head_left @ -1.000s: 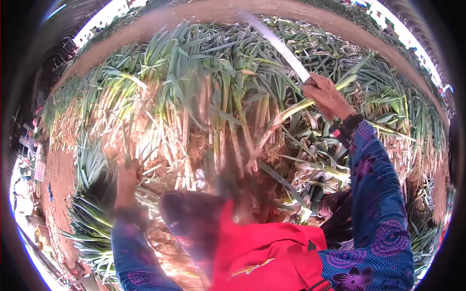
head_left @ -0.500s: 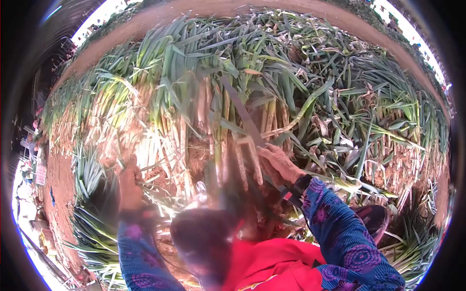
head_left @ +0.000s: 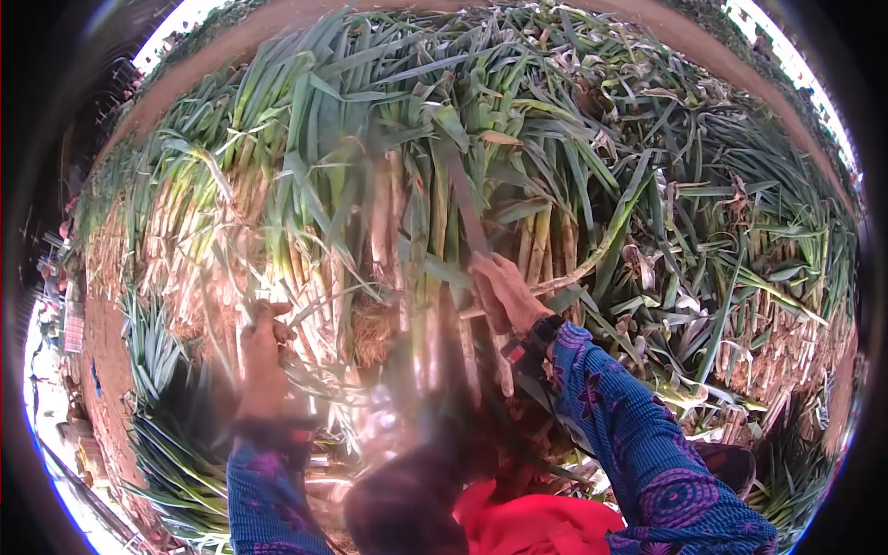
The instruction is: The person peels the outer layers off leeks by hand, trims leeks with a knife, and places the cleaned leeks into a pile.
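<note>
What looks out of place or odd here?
One long stalk lies slantwise beside the right hand, odd because most nearby stalks line up lengthwise. To its right, some pale, dry-looking leaves sit tangled among the green. The lower middle is too hazy to judge.

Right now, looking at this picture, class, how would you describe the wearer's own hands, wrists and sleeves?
Both the left hand and the right hand are gloveless. The right sleeve and left sleeve are blue with purple patterning; the right shows flowers and swirling circles. The right wrist has a black band and a small red part; the left wristwear is blurred.
</note>
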Action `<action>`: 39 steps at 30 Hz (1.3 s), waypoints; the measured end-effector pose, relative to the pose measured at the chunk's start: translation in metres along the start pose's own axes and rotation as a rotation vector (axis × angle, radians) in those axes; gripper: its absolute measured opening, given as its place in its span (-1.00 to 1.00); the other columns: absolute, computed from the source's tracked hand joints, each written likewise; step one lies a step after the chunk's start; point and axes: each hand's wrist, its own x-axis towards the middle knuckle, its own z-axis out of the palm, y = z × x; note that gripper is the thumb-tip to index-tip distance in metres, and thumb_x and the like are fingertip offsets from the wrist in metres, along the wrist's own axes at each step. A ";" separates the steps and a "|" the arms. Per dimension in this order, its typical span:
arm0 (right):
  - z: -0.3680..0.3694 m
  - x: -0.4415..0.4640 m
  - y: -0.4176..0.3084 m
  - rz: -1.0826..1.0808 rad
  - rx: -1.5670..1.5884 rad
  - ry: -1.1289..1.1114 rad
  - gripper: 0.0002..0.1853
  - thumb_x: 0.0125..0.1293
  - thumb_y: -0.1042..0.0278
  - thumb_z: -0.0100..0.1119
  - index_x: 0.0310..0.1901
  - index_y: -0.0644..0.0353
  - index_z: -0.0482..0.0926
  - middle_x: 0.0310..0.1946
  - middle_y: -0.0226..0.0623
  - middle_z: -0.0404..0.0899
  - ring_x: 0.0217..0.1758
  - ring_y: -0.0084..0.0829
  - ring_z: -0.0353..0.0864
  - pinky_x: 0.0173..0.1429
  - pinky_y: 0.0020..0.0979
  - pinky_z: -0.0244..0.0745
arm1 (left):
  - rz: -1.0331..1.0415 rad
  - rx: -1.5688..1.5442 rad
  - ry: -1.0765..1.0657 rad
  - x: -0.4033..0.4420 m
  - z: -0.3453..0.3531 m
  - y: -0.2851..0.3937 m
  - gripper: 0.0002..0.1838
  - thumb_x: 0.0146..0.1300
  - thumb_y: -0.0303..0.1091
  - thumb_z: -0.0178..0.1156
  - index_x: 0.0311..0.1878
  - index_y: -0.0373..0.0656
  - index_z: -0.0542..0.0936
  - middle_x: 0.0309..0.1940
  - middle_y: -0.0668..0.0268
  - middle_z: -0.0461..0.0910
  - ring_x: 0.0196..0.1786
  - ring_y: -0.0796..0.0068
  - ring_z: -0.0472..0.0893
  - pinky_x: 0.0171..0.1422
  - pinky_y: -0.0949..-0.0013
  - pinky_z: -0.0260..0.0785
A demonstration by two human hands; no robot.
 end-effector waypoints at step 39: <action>-0.002 0.099 0.002 0.102 0.801 -0.383 -0.65 0.45 -0.01 0.04 -0.19 0.16 0.50 -0.56 -0.47 0.39 -0.65 -0.56 0.35 -0.50 -0.49 0.29 | 0.273 0.050 -0.238 0.125 0.194 0.021 -0.47 0.34 0.16 0.15 -0.41 -0.20 0.57 -0.67 0.42 0.43 -0.68 0.63 0.35 -0.54 0.48 0.21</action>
